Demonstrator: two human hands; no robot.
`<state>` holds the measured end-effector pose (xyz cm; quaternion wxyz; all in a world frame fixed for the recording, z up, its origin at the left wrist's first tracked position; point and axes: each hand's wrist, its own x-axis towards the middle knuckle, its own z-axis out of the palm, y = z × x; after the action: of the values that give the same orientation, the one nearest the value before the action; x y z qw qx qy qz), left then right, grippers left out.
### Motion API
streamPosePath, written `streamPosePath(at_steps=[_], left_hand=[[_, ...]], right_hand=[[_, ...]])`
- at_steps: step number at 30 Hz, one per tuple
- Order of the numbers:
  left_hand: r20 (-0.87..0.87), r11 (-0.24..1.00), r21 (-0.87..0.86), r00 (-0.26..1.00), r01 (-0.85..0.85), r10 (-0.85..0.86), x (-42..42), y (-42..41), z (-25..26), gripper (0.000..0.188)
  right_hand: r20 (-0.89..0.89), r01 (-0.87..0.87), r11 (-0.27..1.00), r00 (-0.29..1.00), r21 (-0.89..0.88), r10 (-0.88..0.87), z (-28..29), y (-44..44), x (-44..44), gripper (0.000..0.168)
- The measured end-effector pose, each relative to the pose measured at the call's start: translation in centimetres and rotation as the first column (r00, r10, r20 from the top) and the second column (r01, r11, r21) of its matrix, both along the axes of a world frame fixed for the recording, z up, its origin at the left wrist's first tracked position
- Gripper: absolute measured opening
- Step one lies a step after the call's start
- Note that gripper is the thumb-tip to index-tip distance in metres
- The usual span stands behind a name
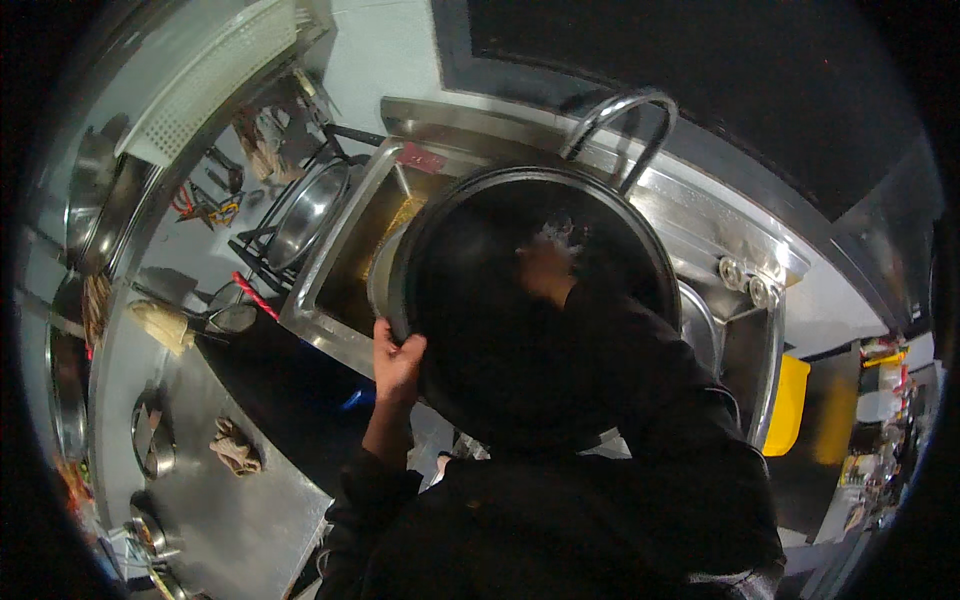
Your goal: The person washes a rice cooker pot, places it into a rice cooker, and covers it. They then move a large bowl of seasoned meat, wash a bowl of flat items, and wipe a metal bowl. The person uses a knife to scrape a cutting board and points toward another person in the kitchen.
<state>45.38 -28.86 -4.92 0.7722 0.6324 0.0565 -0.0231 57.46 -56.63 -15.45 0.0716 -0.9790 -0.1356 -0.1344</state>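
Note:
A large round black pan (480, 360) is tilted over the stainless steel sink (322, 330), its dark inside facing up. My left hand (397, 364) grips its rim at the lower left, with the thumb on the near side. My right hand (547, 271) is blurred inside the pan, beside a patch of whitish suds or scraps (561, 236). Whether the right hand holds something cannot be made out. Part of a paler round vessel (381, 277) shows behind the pan's left edge. The curved metal faucet (622, 112) rises just beyond the pan's far rim.
A red cloth or pad (421, 158) lies on the sink's far left corner. Metal bowls (311, 214) stand on a black rack at left. A crumpled cloth (235, 448) rests on the steel counter (217, 517). A yellow plastic container (787, 405) hangs at the sink's right side.

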Motion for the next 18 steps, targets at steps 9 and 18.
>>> streamPosePath(at_steps=[9,18], left_hand=[[0.013,0.973,-0.232,1.0,0.013,-0.01,-0.6,0.7,-1.2,0.038],[-0.107,0.963,-0.268,0.994,-0.028,-0.001,-0.3,2.9,-3.9,0.042]], right_hand=[[-0.479,-0.408,0.894,0.832,-0.188,0.279,1.6,-2.4,-4.6,0.028],[-0.032,0.406,0.91,0.914,0.084,-0.404,18.7,-10.0,-13.9,0.046]])
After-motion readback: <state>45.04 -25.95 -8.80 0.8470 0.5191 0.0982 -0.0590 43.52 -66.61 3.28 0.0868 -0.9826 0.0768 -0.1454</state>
